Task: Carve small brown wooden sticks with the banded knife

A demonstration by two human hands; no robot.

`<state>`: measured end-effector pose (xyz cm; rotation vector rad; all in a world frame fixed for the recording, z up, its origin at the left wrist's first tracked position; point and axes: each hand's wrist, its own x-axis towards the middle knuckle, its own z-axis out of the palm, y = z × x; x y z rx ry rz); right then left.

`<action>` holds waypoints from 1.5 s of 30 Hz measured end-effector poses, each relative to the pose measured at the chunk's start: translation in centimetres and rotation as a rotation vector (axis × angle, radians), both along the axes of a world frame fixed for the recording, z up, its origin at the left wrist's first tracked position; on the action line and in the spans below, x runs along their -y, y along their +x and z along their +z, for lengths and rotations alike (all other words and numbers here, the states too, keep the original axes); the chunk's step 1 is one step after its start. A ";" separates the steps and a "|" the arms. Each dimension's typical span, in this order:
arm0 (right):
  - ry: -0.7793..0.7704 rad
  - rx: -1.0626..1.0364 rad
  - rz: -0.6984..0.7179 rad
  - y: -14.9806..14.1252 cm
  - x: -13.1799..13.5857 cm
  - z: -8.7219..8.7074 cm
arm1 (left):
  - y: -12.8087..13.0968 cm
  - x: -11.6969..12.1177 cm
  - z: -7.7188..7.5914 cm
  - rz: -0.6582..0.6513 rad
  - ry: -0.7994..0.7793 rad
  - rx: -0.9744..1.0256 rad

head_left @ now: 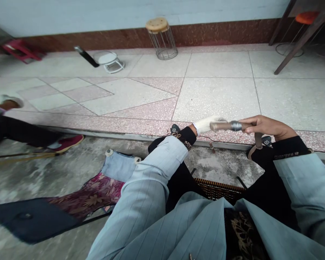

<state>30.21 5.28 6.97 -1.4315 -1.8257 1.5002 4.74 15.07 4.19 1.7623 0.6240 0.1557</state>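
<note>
My right hand (268, 126) is bare and closed around a wooden stick (223, 126) with silver wire wound round its middle. The stick points left, and its blunt end lies in front of my left hand (208, 124), which wears a white knitted glove. My left fingers are mostly hidden behind the stick, so their grip does not show. A brown-grey bar (258, 141) runs down from below my right hand; whether it joins the stick I cannot tell. Under the gloved hand, a small brown piece (212, 147) is at the step's edge.
A tiled raised floor (219, 94) ends in a low step before me. On it stand a wood-topped wire stool (157, 25), a small white stool (108, 58) and a red stool (21, 50). Patchwork cloth (97, 195) lies left, near another person's leg and red shoe (69, 143).
</note>
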 end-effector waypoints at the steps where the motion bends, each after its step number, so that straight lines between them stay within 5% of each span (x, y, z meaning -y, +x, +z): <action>1: 0.033 -0.037 -0.114 -0.2 0.1 0.3 | 0.1 0.0 -0.4 0.002 -0.002 0.020; 6: 0.091 -0.143 -0.462 -1.2 -0.3 0.3 | 0.8 -0.2 -2.1 -0.086 -0.087 0.123; 10: 0.118 -0.170 -0.646 -1.2 -0.8 -0.6 | 1.0 0.2 -1.9 -0.131 -0.082 0.077; 18: 0.136 0.196 -0.700 0.1 -1.7 -2.1 | 1.2 0.6 -2.0 -0.223 -0.064 0.037; 23: 0.209 0.714 -0.477 0.5 -1.8 -2.8 | 1.0 0.5 -1.9 -0.209 -0.039 0.010; 26: 0.189 0.840 -0.279 0.6 -1.7 -3.0 | 0.9 0.5 -1.4 -0.207 0.055 -0.038; 29: 0.073 0.734 -0.048 0.6 -1.4 -3.1 | 0.8 0.6 -0.8 -0.229 0.112 -0.065; 33: -0.142 0.345 0.297 0.0 -0.8 -2.7 | 0.8 0.7 -0.3 -0.237 0.050 -0.039; 36: -0.191 0.130 0.369 -0.3 -0.3 -1.4 | 0.6 0.7 -0.4 -0.199 -0.021 0.025; 38: -0.125 0.038 0.246 -0.1 0.1 -0.4 | 0.4 0.4 -0.5 -0.139 -0.062 0.098; 41: 0.047 -0.159 -0.153 0.4 0.4 0.6 | 0.2 -0.4 -0.9 -0.053 -0.083 0.195; 45: 0.204 -0.376 -0.629 0.5 -0.1 0.1 | 0.4 -0.9 -1.5 -0.114 -0.148 0.257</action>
